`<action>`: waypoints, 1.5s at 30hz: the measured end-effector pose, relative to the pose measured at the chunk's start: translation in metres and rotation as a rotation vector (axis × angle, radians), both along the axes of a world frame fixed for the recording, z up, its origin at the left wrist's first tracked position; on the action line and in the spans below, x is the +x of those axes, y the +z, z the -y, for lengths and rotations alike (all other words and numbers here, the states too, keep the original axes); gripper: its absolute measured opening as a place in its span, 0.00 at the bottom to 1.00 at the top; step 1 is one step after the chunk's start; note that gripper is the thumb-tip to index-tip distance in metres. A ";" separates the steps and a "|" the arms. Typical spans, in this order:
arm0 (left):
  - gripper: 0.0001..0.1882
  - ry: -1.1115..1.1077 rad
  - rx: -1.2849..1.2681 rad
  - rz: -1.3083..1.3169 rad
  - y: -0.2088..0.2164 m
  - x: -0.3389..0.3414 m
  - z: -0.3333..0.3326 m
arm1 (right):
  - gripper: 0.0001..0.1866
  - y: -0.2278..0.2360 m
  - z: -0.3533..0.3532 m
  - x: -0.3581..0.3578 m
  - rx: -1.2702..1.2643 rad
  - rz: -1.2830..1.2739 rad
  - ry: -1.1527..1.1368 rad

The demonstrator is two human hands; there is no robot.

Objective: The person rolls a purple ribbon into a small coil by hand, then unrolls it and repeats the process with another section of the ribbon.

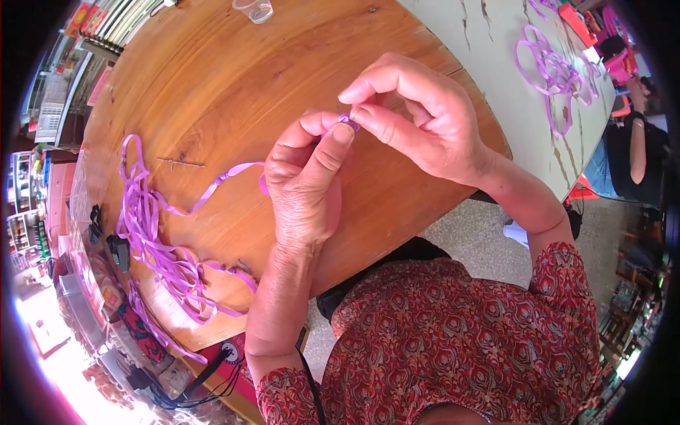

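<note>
Two hands (303, 180) — one purple loop (344, 119) between them

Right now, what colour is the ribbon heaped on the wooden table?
The ribbon is light purple, shown best in the head view.

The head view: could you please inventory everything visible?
Wooden table: one, brown, centre
Ribbon pile: one, purple, table's left
Held ribbon: one, purple, left fingertips
Thin item: one, dark, beside pile
Cup: one, clear, top edge
Marbled table: one, white, upper right
Ribbon heap: one, purple, on marbled table
Co-worker: one, dark top, far right
Shelf clutter: uncountable, mixed, side rims
Shirt: one, patterned red, lower right
Left hand: one, bare, centre
Right hand: one, bare, beside left
</note>
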State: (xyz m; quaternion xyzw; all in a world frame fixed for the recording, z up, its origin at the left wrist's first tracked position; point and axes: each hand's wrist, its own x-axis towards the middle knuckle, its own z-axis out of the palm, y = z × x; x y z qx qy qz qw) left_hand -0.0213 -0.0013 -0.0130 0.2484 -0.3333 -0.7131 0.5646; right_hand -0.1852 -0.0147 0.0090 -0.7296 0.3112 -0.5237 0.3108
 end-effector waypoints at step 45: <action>0.07 0.018 -0.058 0.051 0.000 0.001 -0.002 | 0.08 0.008 -0.003 -0.012 -0.025 -0.090 0.071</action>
